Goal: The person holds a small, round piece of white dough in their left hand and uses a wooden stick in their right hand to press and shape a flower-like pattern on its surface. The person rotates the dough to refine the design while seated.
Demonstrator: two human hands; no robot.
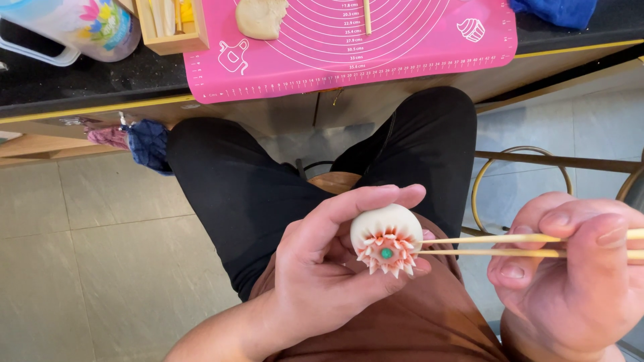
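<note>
Right hand (570, 268) pinching chopsticks (496, 245), tips touching flower-shaped dough (386, 240), left-hand (322, 275) grip

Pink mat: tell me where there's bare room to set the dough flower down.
The pink mat is bare across its lower rings, below the dough lump and beside the stick. Crowded at upper left: wooden box and floral jug.

Bright, even indoor light, soft faint shadows, sharp focus throughout, slight wide-angle stretch at the edges

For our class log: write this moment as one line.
left hand: holds flower-shaped dough ball | right hand: holds two thin sticks, tips at petals
</note>
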